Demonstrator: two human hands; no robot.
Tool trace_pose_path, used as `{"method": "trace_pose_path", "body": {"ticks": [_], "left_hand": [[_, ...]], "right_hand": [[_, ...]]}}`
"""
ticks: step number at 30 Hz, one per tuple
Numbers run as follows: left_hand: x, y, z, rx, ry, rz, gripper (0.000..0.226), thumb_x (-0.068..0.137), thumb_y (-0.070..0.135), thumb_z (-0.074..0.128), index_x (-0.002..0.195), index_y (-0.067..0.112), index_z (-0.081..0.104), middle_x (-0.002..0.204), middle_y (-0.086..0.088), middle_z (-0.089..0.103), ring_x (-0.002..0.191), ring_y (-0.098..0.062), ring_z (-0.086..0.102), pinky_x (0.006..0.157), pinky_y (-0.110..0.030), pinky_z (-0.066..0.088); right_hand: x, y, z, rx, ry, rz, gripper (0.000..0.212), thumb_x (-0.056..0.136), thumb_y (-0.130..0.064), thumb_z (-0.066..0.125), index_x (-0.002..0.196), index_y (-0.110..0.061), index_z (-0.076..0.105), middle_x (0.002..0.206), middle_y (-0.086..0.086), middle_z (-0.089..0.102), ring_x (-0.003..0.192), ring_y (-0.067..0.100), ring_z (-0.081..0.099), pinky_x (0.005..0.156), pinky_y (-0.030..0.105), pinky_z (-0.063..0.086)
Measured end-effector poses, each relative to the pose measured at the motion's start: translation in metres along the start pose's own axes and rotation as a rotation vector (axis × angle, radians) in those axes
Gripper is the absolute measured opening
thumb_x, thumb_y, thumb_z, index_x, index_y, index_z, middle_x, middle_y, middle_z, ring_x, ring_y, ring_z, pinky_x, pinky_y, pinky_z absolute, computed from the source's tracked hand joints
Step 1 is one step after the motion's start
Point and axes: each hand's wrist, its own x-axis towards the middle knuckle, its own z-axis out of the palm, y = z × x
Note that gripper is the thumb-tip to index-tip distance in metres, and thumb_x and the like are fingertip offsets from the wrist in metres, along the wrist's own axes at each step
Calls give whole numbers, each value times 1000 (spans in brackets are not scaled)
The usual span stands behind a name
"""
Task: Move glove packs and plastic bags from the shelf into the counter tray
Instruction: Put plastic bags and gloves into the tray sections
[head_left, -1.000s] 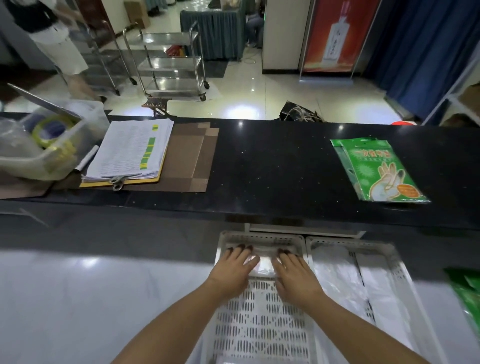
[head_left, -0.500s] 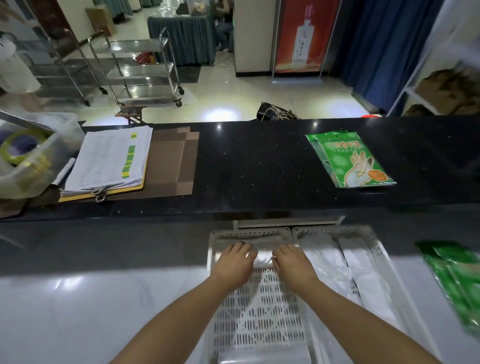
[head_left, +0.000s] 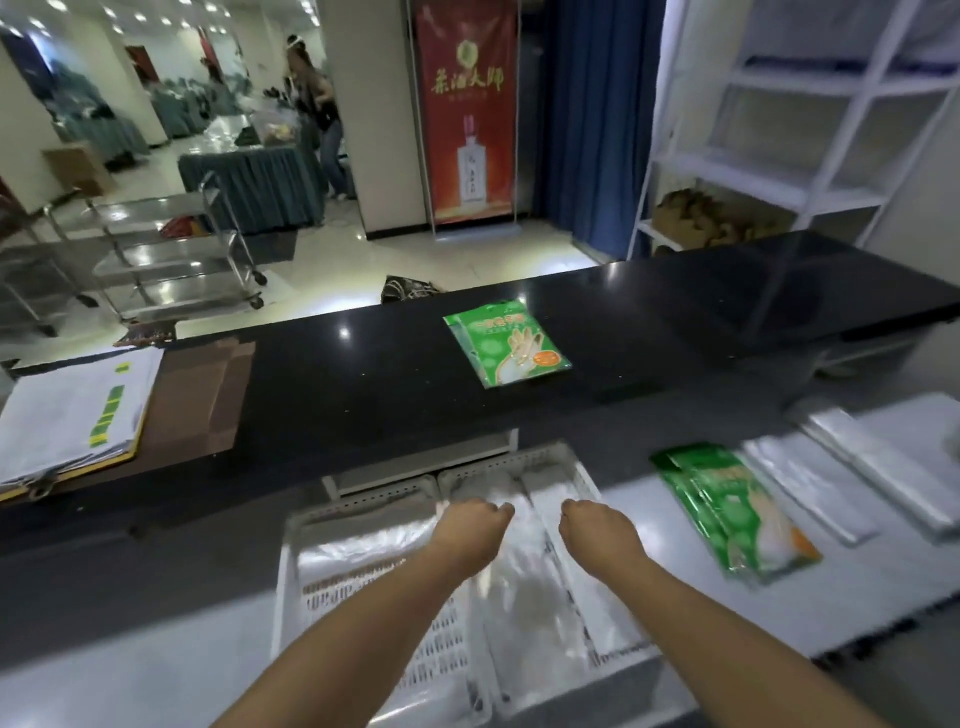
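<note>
Two white perforated trays sit side by side on the lower counter: the left tray (head_left: 289, 577) holds a clear plastic bag (head_left: 363, 545) at its far end, and the right tray (head_left: 582, 470) holds flat clear bags (head_left: 524, 597). My left hand (head_left: 475, 527) and my right hand (head_left: 597, 527) hover over the right tray, fingers loosely curled and holding nothing. A green glove pack (head_left: 509, 345) lies on the black counter top (head_left: 363, 374). More green glove packs (head_left: 732, 512) and stacks of clear plastic bags (head_left: 815, 483) lie on the white surface to the right. A white shelf (head_left: 810, 114) stands at the back right.
A clipboard with papers (head_left: 78, 410) and brown cardboard (head_left: 208, 400) lie at the left of the black counter. Beyond the counter stand metal carts (head_left: 171, 249), a red banner (head_left: 467, 114), a blue curtain (head_left: 597, 119) and a person (head_left: 319, 109).
Both hands lifted off the plastic bag at the far end of the left tray, moved right over the right tray, and their fingers curled. The view swung to the right.
</note>
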Motion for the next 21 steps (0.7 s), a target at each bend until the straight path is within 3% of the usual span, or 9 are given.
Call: {"method": "trace_pose_path", "body": {"ticks": [6,11,15,21], "left_hand": [[40,145,-28,33,-9,95,18,93,6,40,97,8,58,94,-16,67,87,-37,63,67,-35,34],[75,252,-34,39,-32,166,19,89,1,41,97,3,59,95,-20,67,89,-38,63,68,-36,34],[103,315,-38,19,-40,230,21,92,5,42,104,8,60,100,-17,68,93,-37,64,74,-37,43],[143,385,-45,9,-11,302,26,93,19,43,113,13,60,105,-14,68,96,-37,64,74,-37,46]], "right_hand": [[-71,143,-11,15,5,81,32,93,-8,38,116,-15,59,113,5,65,102,28,64,78,32,48],[-120,245,-15,49,-26,209,26,95,-12,43,113,-15,62,115,8,66,101,29,66,81,36,52],[-148,310,-16,157,13,316,40,94,-22,39,132,-23,51,112,6,66,95,29,65,76,36,52],[-170,384,-17,182,-25,439,13,94,-21,39,96,-15,50,99,4,63,90,27,62,63,30,40]]}}
